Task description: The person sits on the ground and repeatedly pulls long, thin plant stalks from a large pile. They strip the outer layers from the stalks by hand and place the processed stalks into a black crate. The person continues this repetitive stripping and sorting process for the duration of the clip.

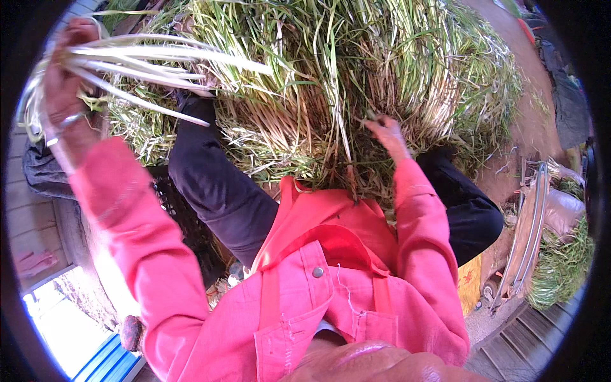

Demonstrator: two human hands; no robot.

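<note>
My left hand is raised at the far upper left, closed around a bunch of pale white stalks. Their white ends point right, above my left knee, while the other ends hang behind the hand. A large heap of long green leafy stalks, like chives or young onions, lies before me, many with whitish bases towards me. Low at the heap's near side is my right hand, its fingertips drawn together among the stalks. A small pale scrap shows at those fingertips; whether they grip it is unclear.
My dark-trousered legs flank the heap, and a red apron covers my lap. A black crate stands beside my left leg. At right are a wooden stool-like frame, a yellow bag and more greens.
</note>
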